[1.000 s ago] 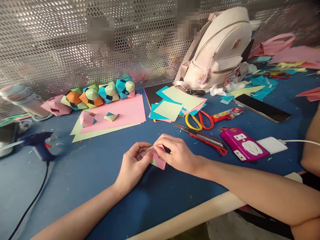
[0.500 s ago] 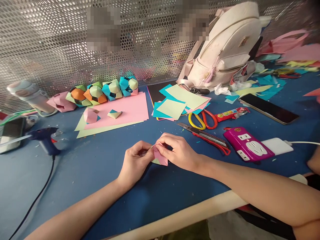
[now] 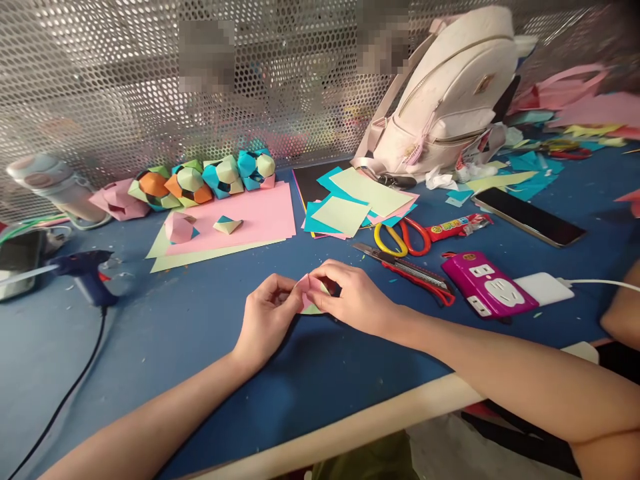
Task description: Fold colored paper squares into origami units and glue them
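A small folded paper piece (image 3: 311,308), pink and pale green, is pinched between both hands above the blue table (image 3: 320,387). My left hand (image 3: 270,313) grips its left side, thumb and fingers closed together. On the other side my right hand (image 3: 350,293) has its thumb and fingertips closed on the paper. The fingers cover much of the piece. Beyond the hands, a pink sheet (image 3: 265,210) carries a pink folded paper shape (image 3: 179,229) and a small green-and-blue folded piece (image 3: 229,225).
Folded paper balls (image 3: 190,185) line the mesh panel (image 3: 300,100). A glue gun (image 3: 90,273) lies left. To the right are scissors (image 3: 393,239), a utility knife (image 3: 407,270), a purple power strip (image 3: 493,287), a phone (image 3: 527,217) and a backpack (image 3: 450,100). Loose paper squares (image 3: 345,217) lie mid-table.
The folded paper piece has been turned in my fingers: its pink corner that pointed down now points up, and pale green shows at the right. Both hands shifted slightly and remain closed on it.
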Available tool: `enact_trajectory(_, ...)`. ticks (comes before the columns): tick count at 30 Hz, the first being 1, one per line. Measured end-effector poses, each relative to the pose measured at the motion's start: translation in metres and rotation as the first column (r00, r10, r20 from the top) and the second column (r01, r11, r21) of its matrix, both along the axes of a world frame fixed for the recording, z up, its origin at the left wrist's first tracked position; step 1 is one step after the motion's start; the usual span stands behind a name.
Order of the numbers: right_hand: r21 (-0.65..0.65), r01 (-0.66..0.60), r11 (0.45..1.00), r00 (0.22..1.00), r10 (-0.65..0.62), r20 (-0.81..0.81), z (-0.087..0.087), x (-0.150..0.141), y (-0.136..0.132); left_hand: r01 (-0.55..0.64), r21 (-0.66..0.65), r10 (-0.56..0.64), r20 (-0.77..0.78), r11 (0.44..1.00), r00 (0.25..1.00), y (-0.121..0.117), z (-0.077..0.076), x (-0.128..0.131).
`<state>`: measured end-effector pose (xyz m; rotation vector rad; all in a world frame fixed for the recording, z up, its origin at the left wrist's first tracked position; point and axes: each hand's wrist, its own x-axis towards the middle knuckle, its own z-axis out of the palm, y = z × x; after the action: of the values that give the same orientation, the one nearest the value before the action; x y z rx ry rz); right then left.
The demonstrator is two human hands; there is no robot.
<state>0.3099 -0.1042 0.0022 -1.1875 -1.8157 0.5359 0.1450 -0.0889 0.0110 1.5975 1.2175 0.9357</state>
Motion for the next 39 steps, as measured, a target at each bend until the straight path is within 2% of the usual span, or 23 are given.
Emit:
enact_trajectory(4, 0.012, 0.006, 1.0, 1.0, -0.006, 0.03, -0.006, -0.001, 0.001, 0.049, -0.035, -0.048, 0.025, 0.998, 0.999, -0.001, -0.002, 0.001)
enact_trajectory(8, 0.012, 0.008, 1.0, 1.0, -0.008, 0.025, -0.006, 0.0, 0.001, 0.013, -0.06, -0.013, -0.007, 0.998, 1.0, -0.001, -0.004, 0.001)
enact_trajectory(12, -0.134, 0.017, 0.991, 1.0, -0.018, -0.008, 0.0, 0.0, 0.002, -0.044, -0.066, 0.046, 0.027, 0.997, 0.999, 0.002, -0.004, 0.001)
enact_trajectory(14, -0.16, 0.04, 0.986, 0.999, -0.041, -0.001, 0.001, 0.001, 0.003, -0.065, -0.071, 0.069, 0.065, 0.995, 0.995, 0.003, -0.003, 0.002)
enact_trajectory(17, -0.066, 0.058, 0.996, 0.998, -0.057, 0.016, -0.001, 0.002, 0.003, -0.043, -0.107, 0.054, 0.101, 0.993, 0.993, 0.002, -0.003, 0.003)
enact_trajectory(20, 0.008, 0.04, 0.999, 0.999, -0.041, 0.027, -0.005, 0.002, 0.004, -0.03, -0.123, 0.036, 0.05, 0.992, 0.998, 0.001, -0.005, 0.003)
enact_trajectory(25, -0.005, 0.03, 1.0, 0.999, -0.03, 0.032, -0.005, 0.003, 0.004, -0.095, -0.111, 0.099, 0.032, 0.989, 0.995, 0.004, -0.008, 0.002)
enact_trajectory(28, -0.014, 0.05, 0.999, 0.999, -0.049, 0.009, -0.003, 0.004, 0.006, -0.116, -0.153, 0.132, 0.098, 0.981, 0.986, 0.006, -0.01, 0.002)
enact_trajectory(30, -0.002, 0.041, 0.999, 0.999, -0.041, -0.01, -0.002, 0.004, 0.006, -0.081, -0.172, 0.11, 0.165, 0.982, 0.98, 0.006, -0.01, 0.002)
enact_trajectory(32, 0.011, 0.026, 1.0, 0.999, -0.026, -0.025, -0.003, 0.003, 0.005, -0.046, -0.158, 0.074, 0.174, 0.986, 0.982, 0.005, -0.009, 0.002)
enact_trajectory(35, 0.011, 0.009, 1.0, 0.999, -0.009, -0.036, -0.003, 0.002, 0.004, -0.068, -0.112, 0.076, 0.067, 0.991, 0.995, 0.005, -0.009, 0.003)
enact_trajectory(37, -0.021, 0.021, 1.0, 0.999, -0.022, -0.047, -0.002, 0.002, 0.005, -0.072, -0.093, 0.075, 0.034, 0.993, 0.997, 0.007, -0.009, 0.003)
enact_trajectory(39, -0.07, 0.049, 0.996, 0.995, -0.055, -0.086, -0.002, 0.004, 0.008, -0.029, -0.048, 0.032, 0.065, 0.998, 0.997, 0.009, -0.006, 0.002)
